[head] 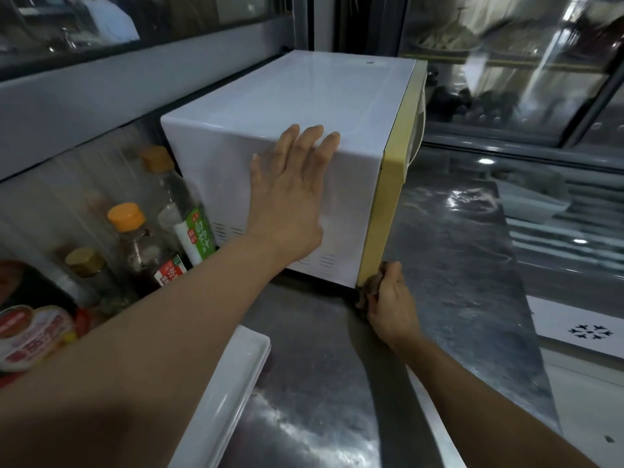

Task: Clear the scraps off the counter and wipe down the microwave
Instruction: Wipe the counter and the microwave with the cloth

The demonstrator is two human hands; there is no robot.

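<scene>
White tray [225,390]: nearest you, lying on the steel counter [314,383] between your two forearms, its long edge running away from you.
Counter: bare, scratched metal, shiny with reflections; no scraps show on the stretch in view.
Your right hand [390,304]: closed around a brownish cloth [369,287], fingers curled, pressing it against the bottom front corner of the microwave where the yellow trim meets the counter.
Jars and bottles: at your left, a red-labelled tub [30,332] closest, then a gold-capped jar [84,263], an orange-capped sauce bottle [135,238], and a taller green-labelled bottle [182,211] just beside the microwave's left rear.
Your left hand [290,197]: fingers spread wide, palm flat against the white side panel, fingertips reaching up to the top edge.
Microwave [304,106]: stands on the counter turned at an angle to you, white casing toward you, yellow door frame [391,184] facing right.
White sheet [580,329]: far right, printed with a dark snowflake mark.
Behind: a grey ledge and glass panes with blurred reflections; what lies past them you cannot make out.
</scene>
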